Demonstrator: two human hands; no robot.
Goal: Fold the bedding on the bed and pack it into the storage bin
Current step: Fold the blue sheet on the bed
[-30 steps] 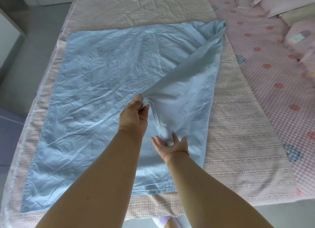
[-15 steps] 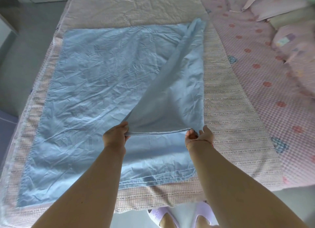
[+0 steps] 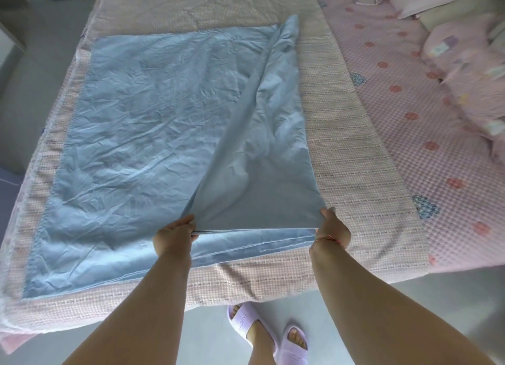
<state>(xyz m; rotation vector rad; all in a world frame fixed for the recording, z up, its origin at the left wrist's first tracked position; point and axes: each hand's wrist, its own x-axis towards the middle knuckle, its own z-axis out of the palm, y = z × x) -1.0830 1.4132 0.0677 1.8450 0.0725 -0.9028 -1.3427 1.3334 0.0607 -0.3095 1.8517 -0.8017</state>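
Note:
A light blue sheet lies spread on a pink-and-white woven blanket on the bed. Its right part is folded up into a raised flap running from the far right corner toward me. My left hand pinches the near left corner of that flap. My right hand pinches its near right corner, a red string around the wrist. The flap's near edge is stretched taut between both hands, a little above the sheet's lower layer. No storage bin is in view.
A pink waffle bedspread with red flower dots covers the bed's right side. Pink pillows are piled at the far right. Grey floor lies left of the bed and under me, where my feet in lilac slippers stand.
My hands have moved apart and back toward me along the flap's edge, the right hand shifting from the middle to the right corner. The flap is now spread wide and taut.

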